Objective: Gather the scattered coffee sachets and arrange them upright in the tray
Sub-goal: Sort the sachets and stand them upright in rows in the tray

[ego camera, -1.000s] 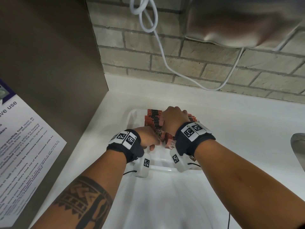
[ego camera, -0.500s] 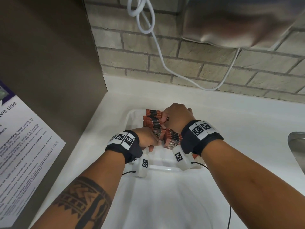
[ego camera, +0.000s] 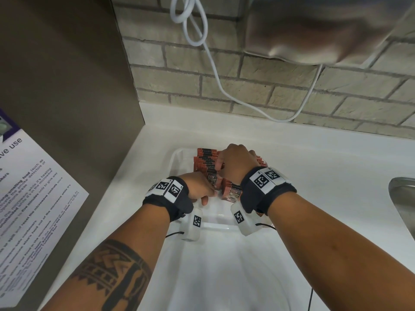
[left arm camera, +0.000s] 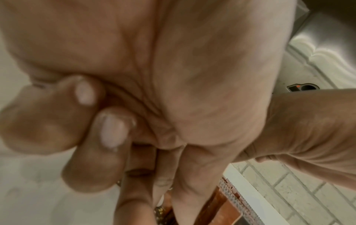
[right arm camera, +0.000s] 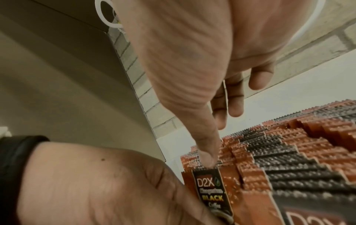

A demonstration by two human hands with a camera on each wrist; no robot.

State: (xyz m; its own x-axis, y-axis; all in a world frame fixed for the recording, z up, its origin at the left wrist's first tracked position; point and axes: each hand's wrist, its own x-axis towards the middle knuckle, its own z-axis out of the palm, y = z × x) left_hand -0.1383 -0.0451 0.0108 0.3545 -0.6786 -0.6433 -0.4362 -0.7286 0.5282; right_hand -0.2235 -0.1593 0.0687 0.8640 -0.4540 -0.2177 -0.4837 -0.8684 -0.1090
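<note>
Orange-and-black coffee sachets (ego camera: pixel 206 160) stand upright in packed rows in a white tray (ego camera: pixel 177 158) on the counter. My left hand (ego camera: pixel 199 189) is at the near end of the left row and pinches the front sachet (right arm camera: pixel 210 193), labelled black coffee. Its other fingers (left arm camera: pixel 108 129) are curled into the palm. My right hand (ego camera: pixel 235 162) arches over the rows. Its thumb (right arm camera: pixel 208 152) points straight down onto the sachet tops just behind the front sachet, and its other fingers (right arm camera: pixel 229 103) hang over the far sachets. The right row's front sachet (ego camera: pixel 233 191) shows beside my right wrist.
A brown panel with a printed notice (ego camera: pixel 33 209) walls off the left. Behind the tray is a brick wall with a white cable (ego camera: pixel 202 41) and a steel appliance (ego camera: pixel 314 30) above. A steel sink (ego camera: pixel 402 198) lies at the right edge.
My right hand has shifted a little farther back along the rows, uncovering the front sachets of the right row. My left hand has stayed at the front of the left row.
</note>
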